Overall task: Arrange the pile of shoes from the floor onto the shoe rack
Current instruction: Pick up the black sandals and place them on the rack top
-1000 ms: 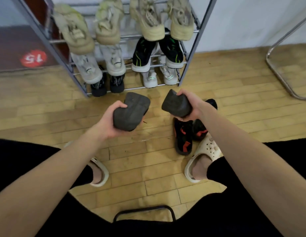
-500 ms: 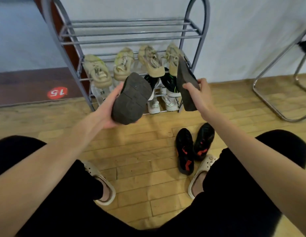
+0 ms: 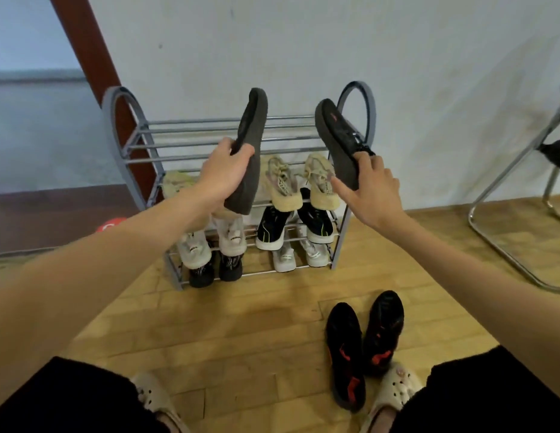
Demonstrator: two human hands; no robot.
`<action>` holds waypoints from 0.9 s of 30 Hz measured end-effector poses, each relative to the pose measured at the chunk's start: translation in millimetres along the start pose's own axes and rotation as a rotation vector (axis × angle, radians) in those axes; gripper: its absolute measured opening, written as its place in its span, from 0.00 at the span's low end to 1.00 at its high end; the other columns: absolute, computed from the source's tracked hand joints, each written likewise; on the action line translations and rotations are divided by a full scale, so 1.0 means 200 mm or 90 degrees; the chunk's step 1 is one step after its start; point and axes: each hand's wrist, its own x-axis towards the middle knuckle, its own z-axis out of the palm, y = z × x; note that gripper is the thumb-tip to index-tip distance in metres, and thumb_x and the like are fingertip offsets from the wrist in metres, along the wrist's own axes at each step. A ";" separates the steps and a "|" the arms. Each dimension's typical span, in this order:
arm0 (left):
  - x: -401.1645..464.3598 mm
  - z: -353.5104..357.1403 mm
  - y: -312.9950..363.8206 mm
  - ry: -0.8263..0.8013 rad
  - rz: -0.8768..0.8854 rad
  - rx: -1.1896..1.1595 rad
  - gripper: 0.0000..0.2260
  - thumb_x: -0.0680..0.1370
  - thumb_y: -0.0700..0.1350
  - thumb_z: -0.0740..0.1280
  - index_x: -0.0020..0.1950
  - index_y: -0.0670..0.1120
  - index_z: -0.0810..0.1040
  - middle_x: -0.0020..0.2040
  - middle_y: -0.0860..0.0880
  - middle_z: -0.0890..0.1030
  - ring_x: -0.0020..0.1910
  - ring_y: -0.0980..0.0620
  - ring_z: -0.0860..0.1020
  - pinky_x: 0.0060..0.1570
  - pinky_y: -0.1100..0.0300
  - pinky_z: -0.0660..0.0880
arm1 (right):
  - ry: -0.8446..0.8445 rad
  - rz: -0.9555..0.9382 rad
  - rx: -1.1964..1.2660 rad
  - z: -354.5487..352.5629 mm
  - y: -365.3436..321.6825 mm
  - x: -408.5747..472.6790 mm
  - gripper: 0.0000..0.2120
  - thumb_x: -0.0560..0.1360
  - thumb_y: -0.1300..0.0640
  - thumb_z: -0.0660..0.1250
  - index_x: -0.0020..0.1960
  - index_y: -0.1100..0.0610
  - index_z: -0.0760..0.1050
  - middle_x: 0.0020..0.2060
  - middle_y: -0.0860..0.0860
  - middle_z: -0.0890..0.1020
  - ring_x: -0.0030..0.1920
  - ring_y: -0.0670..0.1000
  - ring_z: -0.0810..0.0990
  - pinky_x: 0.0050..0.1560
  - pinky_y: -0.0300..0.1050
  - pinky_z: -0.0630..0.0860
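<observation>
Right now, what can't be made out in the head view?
- Beige shoes at the left of the grey metal rack's second shelf: mostly hidden by the left hand and its dark grey shoe.
- Red round floor sticker: number covered by the left forearm.
- Chrome chair frame: cut off by the right edge.

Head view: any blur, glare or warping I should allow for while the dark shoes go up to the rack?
Head view: strong wide-angle warping, the rack posts bow and the forearms balloon at the edges; light soft and even, faint sheen on the floor, no hard glare; left hand and right hand with their dark shoes slightly soft, lower shelves soft too.
</observation>
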 end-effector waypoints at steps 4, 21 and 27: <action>0.25 0.09 0.09 0.044 0.051 0.141 0.16 0.79 0.56 0.57 0.61 0.48 0.71 0.52 0.46 0.78 0.49 0.45 0.77 0.43 0.53 0.72 | -0.011 -0.016 -0.065 0.06 0.03 0.24 0.30 0.75 0.35 0.59 0.67 0.56 0.64 0.62 0.61 0.71 0.59 0.67 0.72 0.59 0.64 0.68; 0.81 0.53 0.15 0.086 0.035 0.652 0.22 0.78 0.57 0.59 0.66 0.44 0.70 0.63 0.37 0.72 0.59 0.38 0.73 0.50 0.49 0.68 | -0.040 -0.036 -0.170 0.33 0.07 0.89 0.26 0.74 0.38 0.63 0.63 0.56 0.70 0.62 0.59 0.73 0.64 0.67 0.69 0.63 0.63 0.64; 0.72 0.51 0.07 0.109 0.157 0.620 0.20 0.80 0.53 0.56 0.65 0.40 0.70 0.65 0.35 0.70 0.64 0.35 0.68 0.61 0.44 0.66 | 0.024 -0.076 -0.151 0.36 0.08 0.78 0.20 0.78 0.45 0.59 0.60 0.59 0.74 0.67 0.59 0.72 0.70 0.61 0.64 0.67 0.60 0.61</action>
